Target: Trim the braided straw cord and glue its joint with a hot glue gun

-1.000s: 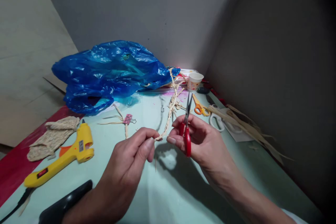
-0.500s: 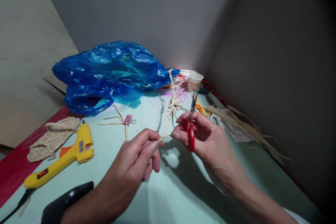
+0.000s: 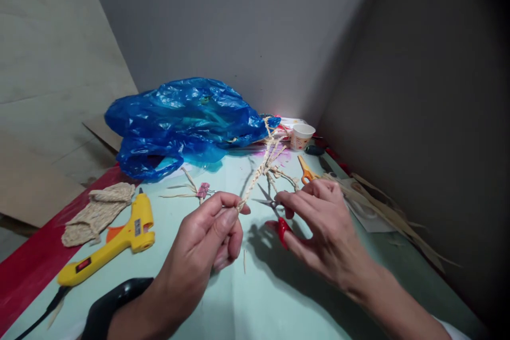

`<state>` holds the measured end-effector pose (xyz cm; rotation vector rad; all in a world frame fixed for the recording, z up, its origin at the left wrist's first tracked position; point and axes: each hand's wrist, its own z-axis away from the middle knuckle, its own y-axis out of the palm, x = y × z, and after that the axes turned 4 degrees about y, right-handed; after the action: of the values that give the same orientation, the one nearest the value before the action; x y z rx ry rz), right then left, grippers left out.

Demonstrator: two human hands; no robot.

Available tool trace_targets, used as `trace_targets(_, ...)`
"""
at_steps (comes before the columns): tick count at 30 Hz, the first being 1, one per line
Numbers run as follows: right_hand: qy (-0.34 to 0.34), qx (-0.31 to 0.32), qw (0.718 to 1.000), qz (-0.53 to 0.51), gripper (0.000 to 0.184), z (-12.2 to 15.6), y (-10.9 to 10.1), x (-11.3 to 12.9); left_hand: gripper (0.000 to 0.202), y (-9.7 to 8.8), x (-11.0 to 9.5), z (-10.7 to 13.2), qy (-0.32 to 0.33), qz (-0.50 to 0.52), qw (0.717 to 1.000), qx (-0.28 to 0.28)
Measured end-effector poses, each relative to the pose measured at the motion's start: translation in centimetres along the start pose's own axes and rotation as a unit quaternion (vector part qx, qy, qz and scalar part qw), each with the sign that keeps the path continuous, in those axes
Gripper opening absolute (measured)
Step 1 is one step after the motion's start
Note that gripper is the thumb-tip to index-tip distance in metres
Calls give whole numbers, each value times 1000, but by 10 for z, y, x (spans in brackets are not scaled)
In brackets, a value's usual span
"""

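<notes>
Between thumb and fingers, my left hand [image 3: 215, 228] pinches a braided straw cord [image 3: 255, 178] that runs away from me toward the back of the table. My right hand [image 3: 319, 223] has its thumb and fingers in the red handles of a pair of scissors [image 3: 273, 203]. The scissors' blades are spread apart and point left, just right of the cord and not touching my left hand. A short loose straw piece [image 3: 244, 262] lies on the table below. To the left, a pink binder clip [image 3: 203, 190] grips another braid, partly hidden behind my left hand.
A yellow glue gun [image 3: 115, 244] lies at left beside a woven straw piece [image 3: 98, 215]. Behind is a blue plastic bag [image 3: 187, 111]. A paper cup [image 3: 302, 137] and orange-handled scissors [image 3: 306, 171] stand back right, with flat straw strips [image 3: 382, 204] along the right wall.
My right hand has turned the scissors from upright to pointing left, with blades parted. A short straw piece now shows on the table. The view has shifted slightly left.
</notes>
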<state>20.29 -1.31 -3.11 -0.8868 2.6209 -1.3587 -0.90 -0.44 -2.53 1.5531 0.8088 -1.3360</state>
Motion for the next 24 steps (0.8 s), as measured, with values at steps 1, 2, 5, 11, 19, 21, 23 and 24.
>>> trace_targets(1,-13,7,1000,17,16,-1,-1,2,19,1,0,1,0,-11,1000,-3)
trace_targets(2,-23,13,999,36,17,-1,-1,4,20,2,0,2,-2,-21,1000,-8)
trace_targets(5,-51,20,995,81,18,-3,-2,7,19,5,0,5,1,-46,999,-26)
trace_targets(11,-69,8,990,125,19,-2,-3,8,16,9,-1,5,24,-85,995,-52)
trace_targets(19,-82,-25,987,136,13,-1,-4,7,23,7,-1,5,35,-103,991,-73)
trace_targets(21,-81,-33,989,122,13,0,-4,6,23,4,0,5,40,-102,993,-52)
trace_targets(23,-51,-39,994,86,14,0,-3,4,22,2,2,5,43,-90,994,-37)
trace_targets(24,-24,-41,997,58,13,-1,-3,3,21,1,2,4,41,-80,995,-32)
